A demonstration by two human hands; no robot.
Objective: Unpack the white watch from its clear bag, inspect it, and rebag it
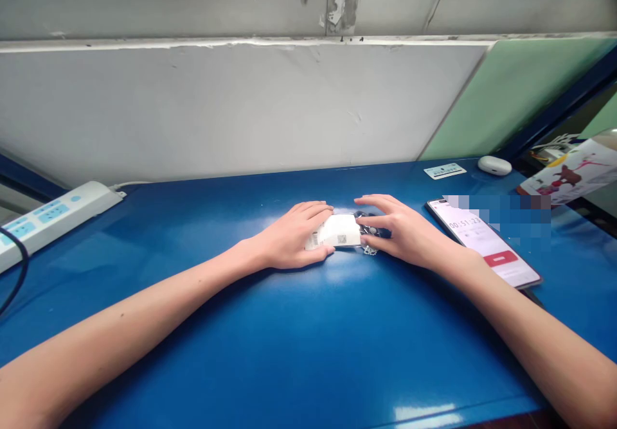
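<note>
A small packet with a white label lies at the middle of the blue table; the label carries a square printed code. My left hand covers its left end, with the thumb along the near edge and the fingers along the far edge. From the packet's right side come a dark strap-like piece and a small silver chain. Over these parts is my right hand, its fingers spread apart and some fingertips touching or close to the packet's right edge. The palms hide part of the packet.
On the left is a white power strip with a black cable. A phone showing a timer lies beside my right forearm. Behind it are a card and a white earbud case. A printed carton stands far right, a wall behind.
</note>
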